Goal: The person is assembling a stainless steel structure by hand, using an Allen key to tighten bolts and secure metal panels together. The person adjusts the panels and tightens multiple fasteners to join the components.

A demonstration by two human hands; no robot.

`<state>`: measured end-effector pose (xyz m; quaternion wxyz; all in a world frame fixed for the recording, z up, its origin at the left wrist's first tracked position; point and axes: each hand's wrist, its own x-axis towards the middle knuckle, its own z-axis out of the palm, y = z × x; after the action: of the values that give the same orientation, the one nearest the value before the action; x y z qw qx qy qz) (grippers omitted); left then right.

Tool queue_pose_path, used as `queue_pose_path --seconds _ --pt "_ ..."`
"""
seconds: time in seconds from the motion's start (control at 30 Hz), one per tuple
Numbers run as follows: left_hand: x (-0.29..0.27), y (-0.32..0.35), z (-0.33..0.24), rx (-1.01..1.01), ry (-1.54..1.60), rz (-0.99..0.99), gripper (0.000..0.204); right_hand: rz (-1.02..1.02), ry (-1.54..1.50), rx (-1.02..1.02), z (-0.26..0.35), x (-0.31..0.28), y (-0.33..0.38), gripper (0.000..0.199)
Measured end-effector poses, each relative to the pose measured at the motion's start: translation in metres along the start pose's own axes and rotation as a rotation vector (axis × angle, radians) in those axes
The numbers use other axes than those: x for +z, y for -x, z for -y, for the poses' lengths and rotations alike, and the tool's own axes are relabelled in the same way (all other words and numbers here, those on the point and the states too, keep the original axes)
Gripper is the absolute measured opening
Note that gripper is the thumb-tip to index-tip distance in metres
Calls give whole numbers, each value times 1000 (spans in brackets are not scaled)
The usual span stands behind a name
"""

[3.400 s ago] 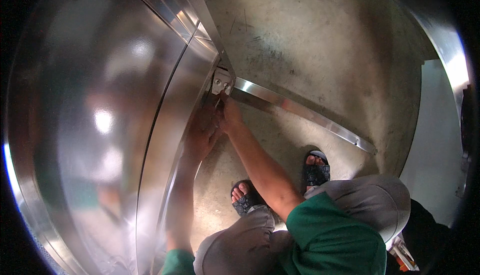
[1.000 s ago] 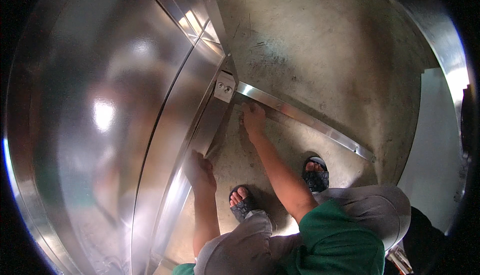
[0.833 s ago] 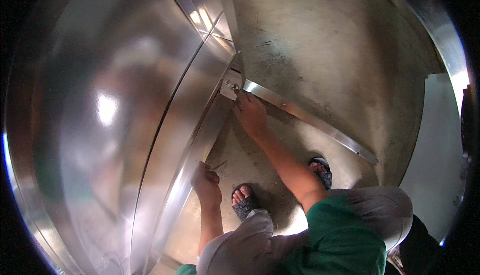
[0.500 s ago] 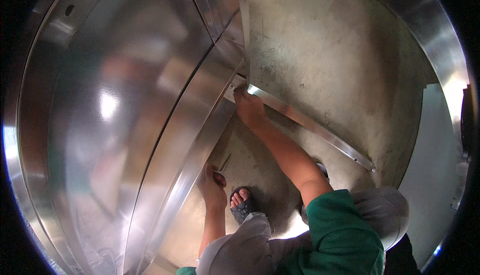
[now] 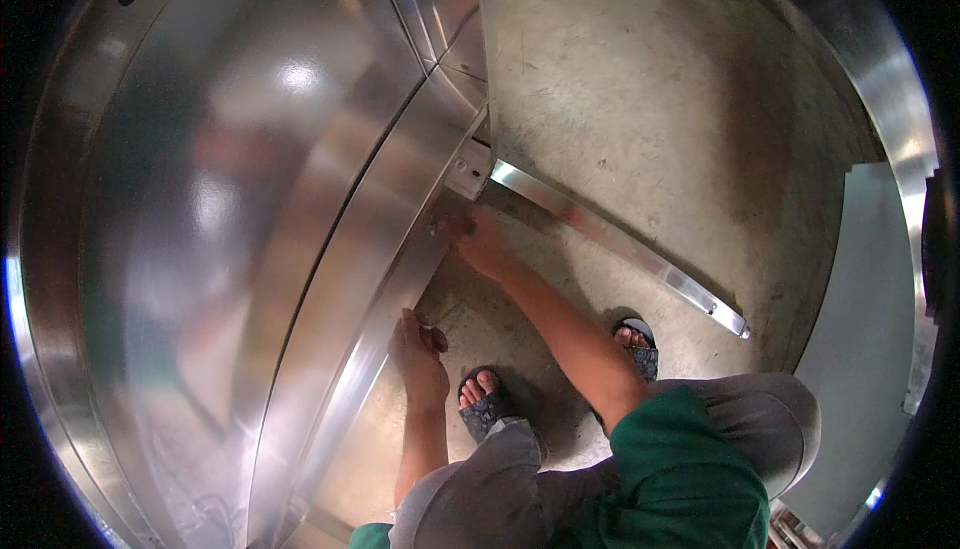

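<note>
My left hand (image 5: 420, 351) is closed beside the edge of a shiny metal frame rail (image 5: 385, 299). Something thin and light-coloured shows at its fingertips, too small to name. Farther up the same rail, my right hand (image 5: 474, 237) is at its inner side, smeared by motion, so its fingers are unclear. Just beyond the right hand is a pale metal bracket (image 5: 468, 169) with small holes, at the corner where the rail meets a metal leg (image 5: 620, 247). That leg slants away to the right above the floor.
A large polished steel panel (image 5: 210, 279) fills the left side. A curved metal edge (image 5: 880, 59) and a grey sheet (image 5: 862, 279) stand at the right. My sandalled feet (image 5: 485, 404) are on the concrete floor (image 5: 640, 79) beneath my arms.
My right hand has come away from the bracket and moved nearer, down along the rail, uncovering the bracket. My left hand has shifted slightly up and left.
</note>
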<state>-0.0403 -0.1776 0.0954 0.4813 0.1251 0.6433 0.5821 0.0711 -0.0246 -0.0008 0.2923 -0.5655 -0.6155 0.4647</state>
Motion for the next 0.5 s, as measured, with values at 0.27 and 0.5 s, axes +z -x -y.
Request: queue_pose_path --seconds 0.27,0.5 --pt "36 -82 23 224 -207 20 31 -2 -814 579 5 -20 36 39" --pt "49 -121 19 491 -775 42 30 -66 -930 321 25 15 -12 33"
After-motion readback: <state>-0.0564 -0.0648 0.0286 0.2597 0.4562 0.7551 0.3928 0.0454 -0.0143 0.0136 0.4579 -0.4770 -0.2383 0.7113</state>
